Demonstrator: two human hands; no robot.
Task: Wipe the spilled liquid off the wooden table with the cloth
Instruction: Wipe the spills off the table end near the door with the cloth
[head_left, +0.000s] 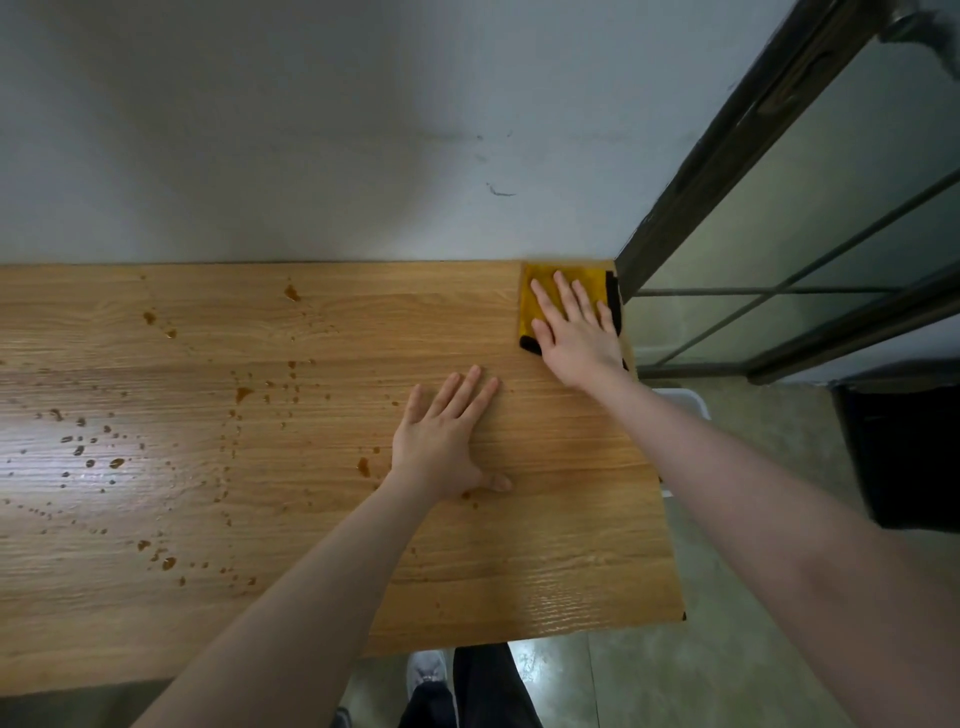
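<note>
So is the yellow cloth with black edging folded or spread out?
Folded, it seems: the yellow cloth lies as a compact square under the right hand; layers cannot be seen.

The cloth (563, 291) lies on the desk's (545, 545) far right corner; spilled drops (244, 393) scatter left of it

No text, label, brand, number or sign can be read anywhere in this view — not on the table (519, 545), the cloth (540, 291), the wall (311, 130) or the dark window frame (727, 156). The wall carries only a few dark scuff marks (500, 191) — they form no letters.
</note>
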